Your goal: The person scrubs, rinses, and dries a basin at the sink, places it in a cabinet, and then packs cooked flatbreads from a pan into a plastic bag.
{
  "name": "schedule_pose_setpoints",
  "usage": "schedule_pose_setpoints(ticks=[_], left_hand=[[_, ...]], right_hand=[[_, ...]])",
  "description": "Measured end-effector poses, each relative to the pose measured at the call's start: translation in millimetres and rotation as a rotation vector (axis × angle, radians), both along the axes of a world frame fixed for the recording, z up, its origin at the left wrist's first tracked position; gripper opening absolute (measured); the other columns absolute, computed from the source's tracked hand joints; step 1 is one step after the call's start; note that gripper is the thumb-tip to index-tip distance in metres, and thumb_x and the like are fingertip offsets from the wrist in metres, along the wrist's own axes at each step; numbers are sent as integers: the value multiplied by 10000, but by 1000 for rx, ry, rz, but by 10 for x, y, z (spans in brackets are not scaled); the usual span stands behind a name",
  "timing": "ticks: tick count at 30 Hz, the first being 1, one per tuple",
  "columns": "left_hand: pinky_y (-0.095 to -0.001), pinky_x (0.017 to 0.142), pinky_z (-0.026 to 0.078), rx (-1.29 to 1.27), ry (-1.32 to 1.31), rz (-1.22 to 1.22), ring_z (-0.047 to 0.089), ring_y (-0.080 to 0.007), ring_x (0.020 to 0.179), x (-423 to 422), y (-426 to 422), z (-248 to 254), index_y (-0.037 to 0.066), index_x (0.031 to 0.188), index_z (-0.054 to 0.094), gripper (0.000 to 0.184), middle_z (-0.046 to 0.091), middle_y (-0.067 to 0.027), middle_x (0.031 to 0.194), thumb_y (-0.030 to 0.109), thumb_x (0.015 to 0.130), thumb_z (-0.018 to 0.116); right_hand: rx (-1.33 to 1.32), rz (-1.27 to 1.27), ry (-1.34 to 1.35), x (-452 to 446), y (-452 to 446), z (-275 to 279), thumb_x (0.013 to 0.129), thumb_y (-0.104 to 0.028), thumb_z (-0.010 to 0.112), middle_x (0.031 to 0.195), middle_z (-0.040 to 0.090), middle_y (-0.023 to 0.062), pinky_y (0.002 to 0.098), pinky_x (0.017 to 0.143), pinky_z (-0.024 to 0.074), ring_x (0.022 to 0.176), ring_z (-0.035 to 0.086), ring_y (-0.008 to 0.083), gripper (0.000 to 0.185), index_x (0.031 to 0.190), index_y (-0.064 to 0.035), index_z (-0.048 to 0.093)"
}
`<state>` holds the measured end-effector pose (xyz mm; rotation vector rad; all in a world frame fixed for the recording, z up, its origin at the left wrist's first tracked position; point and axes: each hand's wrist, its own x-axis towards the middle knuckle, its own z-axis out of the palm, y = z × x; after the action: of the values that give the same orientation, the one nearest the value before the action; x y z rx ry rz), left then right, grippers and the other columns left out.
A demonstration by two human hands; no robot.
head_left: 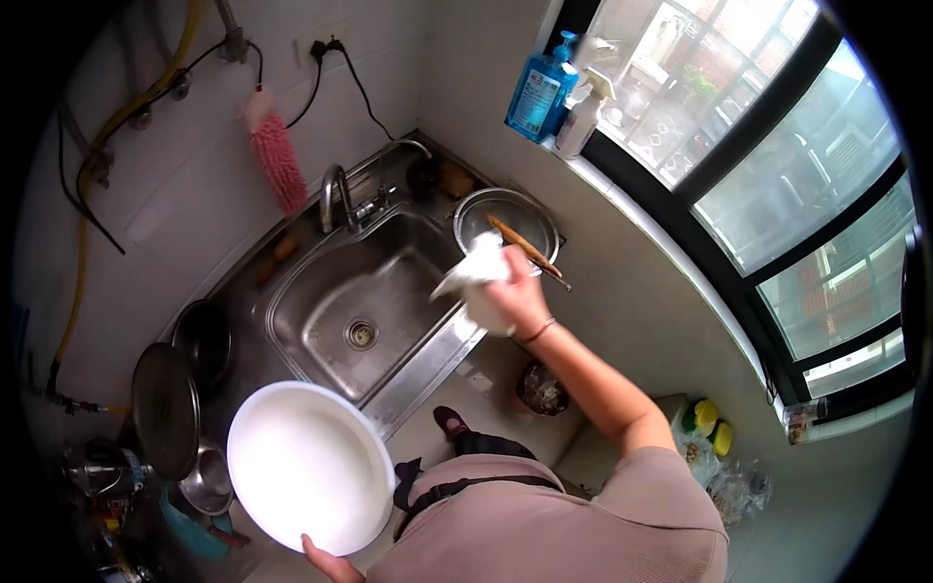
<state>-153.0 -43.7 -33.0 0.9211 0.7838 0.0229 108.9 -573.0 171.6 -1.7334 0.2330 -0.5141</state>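
My left hand (330, 562) grips the near rim of a large white basin (311, 466), its thumb showing on the edge and the other fingers hidden underneath. The basin is tilted toward me, and its white inside shows nothing in it. Closed round a crumpled white cloth (478, 267), my right hand (522, 296) is up by the right front corner of the steel sink (330, 301). Part of the cloth hangs below the fist. Behind that hand sits a round metal bowl (476, 219) with a brown wooden-handled tool (525, 243) lying across it.
A faucet (335, 199) rises behind the sink. Dark pans and a round lid (165, 410) stand at the left, near a steel bowl (208, 478). On the window ledge are a blue pump bottle (537, 95) and a white spray bottle (581, 121). A pink duster (277, 165) hangs on the wall.
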Motion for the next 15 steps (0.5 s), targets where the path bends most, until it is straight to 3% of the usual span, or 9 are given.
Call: schedule_pose_setpoints(ticks=[1, 3, 7, 10, 13, 15], left_hand=[[-413, 937, 400, -28, -12, 53, 503, -311, 1107, 5, 11, -17, -33, 1279, 398, 569, 487, -174, 1252, 354, 866, 456], [-413, 936, 401, -4, 11, 42, 503, -311, 1106, 48, -17, 18, -34, 1278, 398, 567, 488, -175, 1249, 347, 863, 458], [-415, 934, 403, 44, 44, 12, 505, -312, 1104, 134, -54, 72, -36, 1276, 399, 563, 489, -177, 1245, 333, 856, 462], [-416, 933, 405, 72, 63, 2, 506, -313, 1102, 195, -91, 98, -37, 1275, 399, 560, 491, -179, 1242, 323, 851, 465], [-417, 931, 407, 96, 83, -8, 507, -313, 1100, 230, -114, 136, -38, 1273, 400, 558, 492, -181, 1239, 313, 845, 468], [-418, 931, 408, 106, 92, -7, 507, -314, 1099, 233, -148, 150, -39, 1272, 400, 556, 493, -182, 1236, 306, 842, 470]], right_hand=[[-290, -151, -5, -4, -359, 218, 692, -94, 612, 861, 589, 99, 305, 718, 473, 800, 576, 166, 269, 939, -19, 535], [-363, -334, -191, 99, -1201, 132, 700, -132, 629, 859, 585, 122, 317, 703, 475, 769, 576, 187, 273, 923, -7, 531], [-686, -653, -159, 78, -2277, 518, 730, -212, 663, 882, 581, 167, 394, 708, 481, 810, 605, 327, 358, 983, -24, 493], [-1209, -873, -182, 124, -2961, 609, 680, -218, 718, 855, 570, 119, 417, 728, 430, 814, 560, 318, 382, 960, -58, 513], [-1540, -785, 107, 134, -3370, 533, 647, -259, 730, 944, 538, 122, 409, 771, 407, 927, 510, 293, 455, 1000, -65, 519], [-1335, -569, 620, 174, -3552, 170, 665, -312, 720, 1085, 515, 167, 415, 889, 405, 1054, 479, 320, 558, 1107, -46, 508]])
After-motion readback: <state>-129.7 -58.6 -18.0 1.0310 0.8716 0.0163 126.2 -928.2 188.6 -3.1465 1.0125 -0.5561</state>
